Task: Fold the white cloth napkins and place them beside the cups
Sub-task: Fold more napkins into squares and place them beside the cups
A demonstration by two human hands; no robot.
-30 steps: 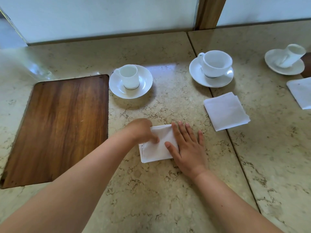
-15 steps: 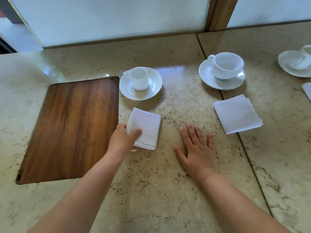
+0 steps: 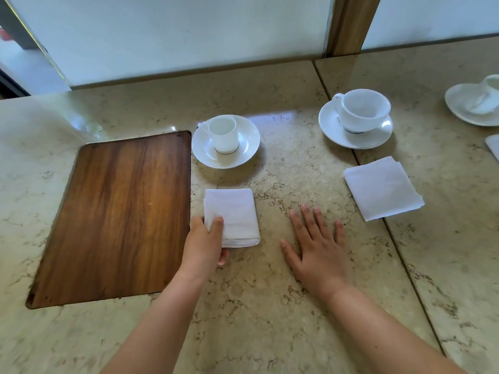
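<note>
From the head camera, the left hand (image 3: 205,242) pinches the near left corner of a folded white napkin (image 3: 232,217), with the thumb on top of the cloth. This napkin lies flat on the marble counter (image 3: 270,306), just in front of the small cup (image 3: 224,134) on its saucer (image 3: 247,147) and right beside the wooden board (image 3: 118,211). The right hand (image 3: 317,248) rests flat on the counter with fingers straight and spread, holding nothing, a little apart from the napkin. A second folded napkin (image 3: 382,188) lies in front of the wide cup (image 3: 363,110). At the far right edge, a third cup (image 3: 486,95) is only partly visible
</note>
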